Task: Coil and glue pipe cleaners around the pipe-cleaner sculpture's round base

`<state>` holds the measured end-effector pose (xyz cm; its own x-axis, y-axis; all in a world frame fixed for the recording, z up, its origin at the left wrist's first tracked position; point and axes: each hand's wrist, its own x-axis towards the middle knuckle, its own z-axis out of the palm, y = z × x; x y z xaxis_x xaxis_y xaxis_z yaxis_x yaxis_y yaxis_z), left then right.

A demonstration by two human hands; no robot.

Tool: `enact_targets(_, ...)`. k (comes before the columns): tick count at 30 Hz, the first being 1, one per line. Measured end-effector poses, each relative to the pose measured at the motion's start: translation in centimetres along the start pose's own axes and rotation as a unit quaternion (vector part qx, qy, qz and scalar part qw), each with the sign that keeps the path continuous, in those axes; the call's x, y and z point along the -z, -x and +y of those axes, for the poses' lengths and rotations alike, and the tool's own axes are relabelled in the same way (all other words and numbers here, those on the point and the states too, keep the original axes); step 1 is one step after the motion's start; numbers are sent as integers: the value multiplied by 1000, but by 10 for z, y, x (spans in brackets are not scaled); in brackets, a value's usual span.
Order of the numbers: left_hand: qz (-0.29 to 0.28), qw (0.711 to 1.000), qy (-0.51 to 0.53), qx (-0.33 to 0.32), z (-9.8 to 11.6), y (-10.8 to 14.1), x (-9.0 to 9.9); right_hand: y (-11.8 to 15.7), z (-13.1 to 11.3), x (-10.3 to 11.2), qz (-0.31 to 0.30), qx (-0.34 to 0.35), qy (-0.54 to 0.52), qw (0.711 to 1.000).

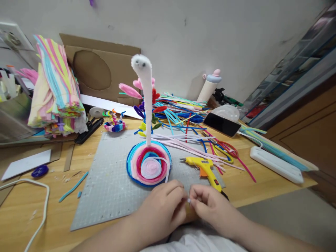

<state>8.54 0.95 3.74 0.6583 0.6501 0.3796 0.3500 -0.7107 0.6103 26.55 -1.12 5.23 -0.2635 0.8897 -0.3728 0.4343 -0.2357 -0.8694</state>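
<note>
Near the desk's (244, 193) front edge, I see the left hand (168, 201) and right hand (208, 201) pinching a thin, pale fuzzy strand (168, 171), probably to steady its tip. It leads to a round, multicoloured fuzzy disc (137, 164), within reach on the grey cutting mat (105, 190).

You're at a craft desk, home or small workshop, can't tell which: wooden table (57, 210), gridded cutting mat (105, 185), yellow glue gun (206, 166), bundled fuzzy stems (56, 84), cut cardboard (122, 66) against a plain wall (231, 31).
</note>
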Motion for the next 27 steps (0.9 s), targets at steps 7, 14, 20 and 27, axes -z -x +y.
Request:
enact_targets(7,-4,999,-28,-29,-1,1,-4,-7,5,6,-173,-234,-352,889)
enact_targets(14,43,997,-39,-48,-4,1,-9,-9,6,5,-224,-295,-483,794)
enact_targets(20,52,998,-30,3,-5,4,-16,-5,6,-7,-14,-15,-129,991)
enact_targets(27,19,999,2,41,-3,2,-6,-2,6,5,69,191,287,936)
